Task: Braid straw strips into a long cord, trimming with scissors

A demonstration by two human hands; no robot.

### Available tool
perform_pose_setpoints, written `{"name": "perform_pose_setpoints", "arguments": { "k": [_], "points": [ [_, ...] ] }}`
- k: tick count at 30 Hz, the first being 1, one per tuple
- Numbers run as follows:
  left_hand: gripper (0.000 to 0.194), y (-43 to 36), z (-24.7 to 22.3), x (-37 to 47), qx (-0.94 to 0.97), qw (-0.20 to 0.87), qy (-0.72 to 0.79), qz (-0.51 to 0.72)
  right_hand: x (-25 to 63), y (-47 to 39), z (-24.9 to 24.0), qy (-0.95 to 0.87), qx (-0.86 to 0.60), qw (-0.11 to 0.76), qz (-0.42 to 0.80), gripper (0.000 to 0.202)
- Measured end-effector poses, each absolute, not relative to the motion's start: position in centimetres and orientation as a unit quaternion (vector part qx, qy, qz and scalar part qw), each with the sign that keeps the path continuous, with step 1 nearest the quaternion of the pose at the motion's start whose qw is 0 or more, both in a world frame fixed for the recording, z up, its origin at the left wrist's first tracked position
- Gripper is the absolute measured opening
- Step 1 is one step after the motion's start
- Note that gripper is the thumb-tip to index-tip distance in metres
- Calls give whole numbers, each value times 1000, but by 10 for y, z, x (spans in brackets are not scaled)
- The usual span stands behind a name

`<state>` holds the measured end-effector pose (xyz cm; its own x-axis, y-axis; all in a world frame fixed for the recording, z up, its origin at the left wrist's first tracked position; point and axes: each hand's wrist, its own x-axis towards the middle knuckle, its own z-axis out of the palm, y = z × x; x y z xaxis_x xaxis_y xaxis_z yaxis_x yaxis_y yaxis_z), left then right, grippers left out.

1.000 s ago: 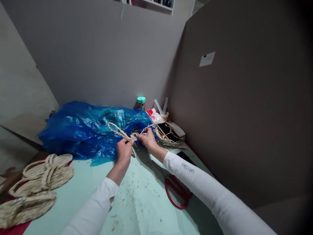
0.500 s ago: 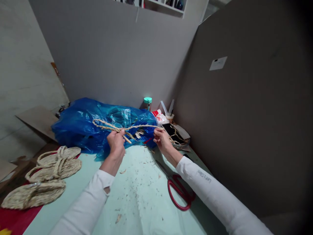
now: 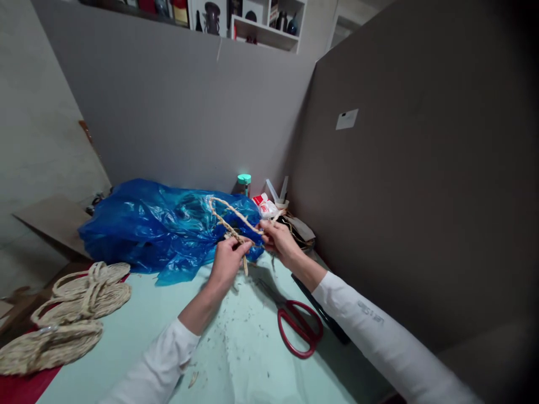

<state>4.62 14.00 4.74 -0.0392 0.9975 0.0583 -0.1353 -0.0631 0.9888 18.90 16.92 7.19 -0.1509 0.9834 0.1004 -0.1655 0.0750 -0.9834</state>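
A twisted straw cord (image 3: 236, 211) makes an upright loop above the table, one side running down to each hand. My left hand (image 3: 229, 261) pinches one side of it, with a short end sticking out below the fingers. My right hand (image 3: 278, 240) is closed on the other side, slightly higher and to the right. The two hands are close together, fingertips almost meeting. Red-handled scissors (image 3: 300, 328) lie on the pale green tabletop (image 3: 248, 370) below my right hand, their blades pointing away from me.
A crumpled blue plastic bag (image 3: 138, 230) fills the back left. Woven straw sandals (image 3: 95, 300) lie at the left. A green-lidded jar (image 3: 244, 182) and a red and white packet (image 3: 264, 206) stand at the back. A black rod-like thing (image 3: 324, 314) lies beside the scissors. Grey partitions (image 3: 177, 106) enclose the table.
My left hand has moved right, towards my right hand. The cord, stretched between the hands before, now bends up into a loop. The view has shifted slightly.
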Motion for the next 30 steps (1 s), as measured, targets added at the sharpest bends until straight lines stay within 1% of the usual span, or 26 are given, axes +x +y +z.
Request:
{"name": "perform_pose_setpoints", "arguments": {
  "k": [3, 6, 10, 13, 15, 17, 19, 21, 23, 26, 30],
  "points": [
    [37, 125, 45, 44, 476, 557, 460, 502, 217, 185, 83, -498, -413, 593, 479, 40],
    [46, 112, 35, 40, 471, 607, 466, 439, 239, 209, 102, -491, -427, 639, 410, 35],
    [47, 100, 17, 39, 465, 633, 494, 374, 242, 252, 131, -507, -446, 658, 332, 27],
    [46, 99, 9, 39, 470, 621, 518, 354, 225, 286, 149, -543, -454, 645, 289, 21],
    [45, 102, 7, 39, 475, 612, 529, 346, 207, 303, 155, -582, -455, 615, 276, 15],
    [43, 107, 7, 37, 479, 608, 535, 338, 191, 311, 155, -633, -451, 566, 275, 5],
    [41, 114, 7, 34, 482, 606, 537, 334, 180, 307, 146, -684, -448, 509, 269, 11],
    [38, 120, 5, 32, 484, 601, 540, 335, 179, 291, 130, -736, -447, 446, 245, 12],
    [33, 124, 3, 31, 487, 591, 544, 342, 185, 266, 109, -799, -442, 358, 196, 14],
    [28, 128, 1, 30, 496, 574, 541, 363, 198, 227, 73, -849, -433, 255, 164, 15],
    [23, 128, -3, 31, 514, 545, 539, 385, 201, 191, 35, -883, -433, 156, 94, 17]
  ]
}}
